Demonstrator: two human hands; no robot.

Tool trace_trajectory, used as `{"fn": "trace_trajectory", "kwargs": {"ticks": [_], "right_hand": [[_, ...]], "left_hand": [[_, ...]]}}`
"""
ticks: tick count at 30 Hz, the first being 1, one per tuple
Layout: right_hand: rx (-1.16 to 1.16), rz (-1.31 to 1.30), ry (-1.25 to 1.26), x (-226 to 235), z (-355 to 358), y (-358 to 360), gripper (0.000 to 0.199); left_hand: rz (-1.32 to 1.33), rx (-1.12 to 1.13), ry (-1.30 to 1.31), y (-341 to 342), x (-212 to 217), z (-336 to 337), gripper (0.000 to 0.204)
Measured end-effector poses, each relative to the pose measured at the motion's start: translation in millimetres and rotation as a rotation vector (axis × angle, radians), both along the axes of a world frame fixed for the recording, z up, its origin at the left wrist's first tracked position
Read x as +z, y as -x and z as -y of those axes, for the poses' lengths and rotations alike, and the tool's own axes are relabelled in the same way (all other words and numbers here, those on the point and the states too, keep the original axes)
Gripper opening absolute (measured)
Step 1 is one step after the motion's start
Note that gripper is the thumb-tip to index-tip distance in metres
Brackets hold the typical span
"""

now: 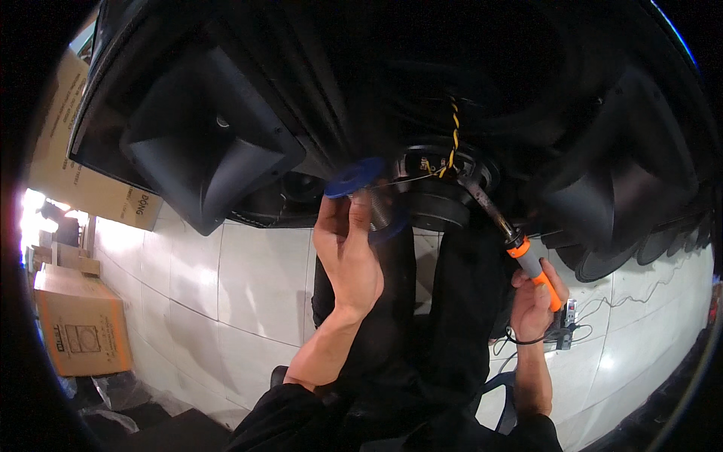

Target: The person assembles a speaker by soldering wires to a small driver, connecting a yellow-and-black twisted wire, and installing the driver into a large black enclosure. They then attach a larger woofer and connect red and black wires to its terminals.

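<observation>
My left hand (350, 260) is closed round a spool of solder (354, 178) with blue flanges. A thin strand of solder runs from it to the right, up to the terminals of a round black speaker driver (437, 209). In my right hand (535, 305) is a soldering iron (529, 260) with an orange and grey handle. Its metal barrel slants up and left, and the tip reaches the terminal area by the solder's end; exact contact is too small to tell. A twisted yellow and black wire (455, 124) comes down from the dark cabinet to those terminals.
Black horn-shaped speaker parts flank the work, a left horn (218, 143) and a right horn (614, 162). Cardboard boxes (83, 320) stand at the left. On the tiled floor (188, 264), a power strip (566, 324) and loose cables lie at the right. My legs are below the driver.
</observation>
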State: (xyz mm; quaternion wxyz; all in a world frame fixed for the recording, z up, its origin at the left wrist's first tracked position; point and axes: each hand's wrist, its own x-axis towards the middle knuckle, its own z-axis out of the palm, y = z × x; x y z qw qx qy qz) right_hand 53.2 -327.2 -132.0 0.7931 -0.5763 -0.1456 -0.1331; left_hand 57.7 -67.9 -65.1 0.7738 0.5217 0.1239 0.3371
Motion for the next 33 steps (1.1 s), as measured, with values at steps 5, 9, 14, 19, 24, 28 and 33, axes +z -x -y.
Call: {"fn": "trace_trajectory", "kwargs": {"ticks": [5,9,14,19,24,28,33], "right_hand": [[-0.028,0.1,0.091,-1,5,-4,0.041],[-0.045,0.173,0.232,1,11,-9,0.04],[-0.05,0.234,0.323,2,13,-12,0.036],[-0.079,0.304,0.403,5,17,-17,0.032],[-0.062,0.37,0.438,14,14,-23,0.032],[-0.044,0.383,0.444,14,13,-26,0.033],[-0.027,0.41,0.453,14,15,-28,0.032]], "left_hand": [[-0.006,-0.028,-0.009,0,-3,-4,0.031],[0.008,-0.016,0.012,-2,-7,-4,0.03],[0.055,-0.064,0.08,0,-4,-3,0.024],[0.028,-0.04,0.07,-3,2,4,0.023],[0.043,-0.07,0.025,-1,2,0,0.023],[0.068,-0.1,-0.005,-1,2,-1,0.024],[0.062,-0.13,-0.017,0,-2,-5,0.026]]}}
